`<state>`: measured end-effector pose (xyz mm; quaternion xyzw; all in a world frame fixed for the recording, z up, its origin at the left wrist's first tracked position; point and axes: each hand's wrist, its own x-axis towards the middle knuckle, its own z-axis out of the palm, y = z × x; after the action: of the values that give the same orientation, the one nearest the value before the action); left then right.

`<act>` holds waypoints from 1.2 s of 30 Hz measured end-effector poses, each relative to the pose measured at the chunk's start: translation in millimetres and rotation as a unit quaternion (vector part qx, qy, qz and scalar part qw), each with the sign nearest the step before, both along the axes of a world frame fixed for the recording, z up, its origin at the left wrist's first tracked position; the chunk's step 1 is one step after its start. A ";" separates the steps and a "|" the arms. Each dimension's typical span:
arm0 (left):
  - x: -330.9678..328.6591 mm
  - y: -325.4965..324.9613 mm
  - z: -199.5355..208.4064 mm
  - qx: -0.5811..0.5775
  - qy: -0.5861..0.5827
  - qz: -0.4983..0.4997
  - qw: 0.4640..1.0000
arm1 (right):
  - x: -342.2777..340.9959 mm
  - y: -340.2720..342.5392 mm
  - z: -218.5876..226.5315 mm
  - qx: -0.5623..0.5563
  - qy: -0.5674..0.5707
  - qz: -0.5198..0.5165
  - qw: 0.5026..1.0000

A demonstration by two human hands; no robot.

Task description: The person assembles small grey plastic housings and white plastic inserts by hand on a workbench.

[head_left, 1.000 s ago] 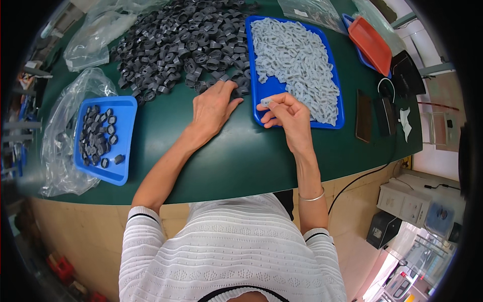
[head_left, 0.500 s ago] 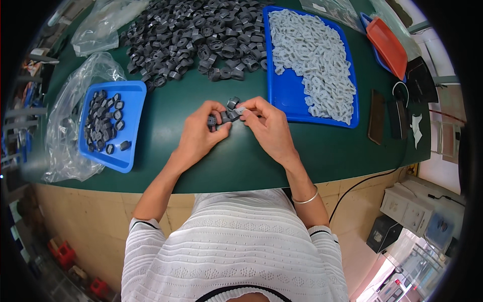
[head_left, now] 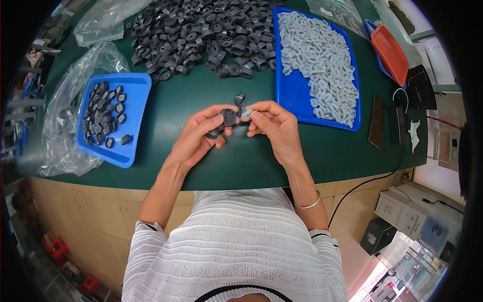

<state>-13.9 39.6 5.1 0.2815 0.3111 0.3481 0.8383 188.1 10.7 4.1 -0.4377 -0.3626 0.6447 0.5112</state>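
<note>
At the centre of the frame, the left hand (head_left: 193,132) is half curled, thumb and fingers gripping a round dark piece (head_left: 229,117), with another dark piece (head_left: 213,134) just below it. Close by, the right hand (head_left: 279,125) is nearly closed, pinching a small whitish clip (head_left: 247,115). From here I see a loose dark ring (head_left: 240,95) just above them on the green desk (head_left: 168,110), and a blue tray (head_left: 292,100) right of centre
</note>
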 end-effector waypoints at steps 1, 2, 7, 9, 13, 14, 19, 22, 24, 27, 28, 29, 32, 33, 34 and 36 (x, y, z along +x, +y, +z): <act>0.7 0.5 -1.0 0.000 0.000 0.001 1.000 | -0.7 -0.5 -0.3 0.005 -0.002 -0.003 1.000; 1.5 1.1 -2.8 -0.031 -0.015 0.002 0.999 | -1.2 -1.2 -0.4 0.010 -0.003 -0.007 1.000; 2.6 -1.6 -9.7 -0.060 -0.043 0.002 0.997 | -1.9 -4.1 10.0 0.047 -0.060 -0.032 0.997; 6.7 -3.2 -7.3 -0.059 -0.042 0.012 0.997 | -4.4 -4.7 12.4 0.046 -0.060 -0.037 0.996; 7.9 -1.8 -14.3 -0.062 -0.058 0.001 0.996 | -10.6 -3.1 7.4 0.073 -0.116 -0.041 0.990; 7.1 -1.1 -15.4 -0.063 -0.056 -0.003 0.996 | -10.9 -3.2 5.0 0.099 -0.166 -0.049 0.980; 8.0 -1.6 -17.4 -0.077 -0.053 -0.011 0.996 | -12.8 -3.0 9.7 0.103 -0.202 -0.055 0.972; 9.4 -2.1 -18.3 -0.083 -0.054 -0.011 0.995 | -11.1 -2.3 12.8 0.103 -0.221 -0.047 0.969; 10.0 -2.5 -19.8 -0.083 -0.062 -0.010 0.995 | -10.6 -2.4 13.6 0.108 -0.234 -0.042 0.965; 11.1 -2.5 -20.6 -0.086 -0.060 -0.008 0.994 | -10.4 -2.5 15.3 0.099 -0.226 -0.041 0.968; 10.8 -2.7 -20.9 -0.087 -0.059 -0.008 0.994 | -9.8 -1.9 16.8 0.099 -0.239 -0.026 0.966; 10.4 -2.9 -21.5 -0.085 -0.062 -0.011 0.994 | -9.0 -1.3 18.2 0.099 -0.251 -0.011 0.963; 12.2 -4.7 -21.2 -0.077 -0.052 -0.006 0.996 | -5.3 1.5 19.7 0.127 -0.282 0.026 0.951; 13.3 -5.4 -21.1 -0.070 -0.040 0.003 0.997 | -5.2 2.7 18.9 0.126 -0.281 0.025 0.951; 14.7 -5.4 -21.2 -0.070 -0.039 0.002 0.997 | -4.4 4.0 18.4 0.126 -0.276 0.031 0.952; 16.9 -5.1 -21.6 -0.066 -0.046 0.016 0.997 | -3.8 5.4 15.4 0.125 -0.271 0.037 0.954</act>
<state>3.0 34.5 -16.5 0.2043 0.2985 0.3531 0.8628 184.4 16.1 19.6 -0.5148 -0.5814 0.4698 0.4199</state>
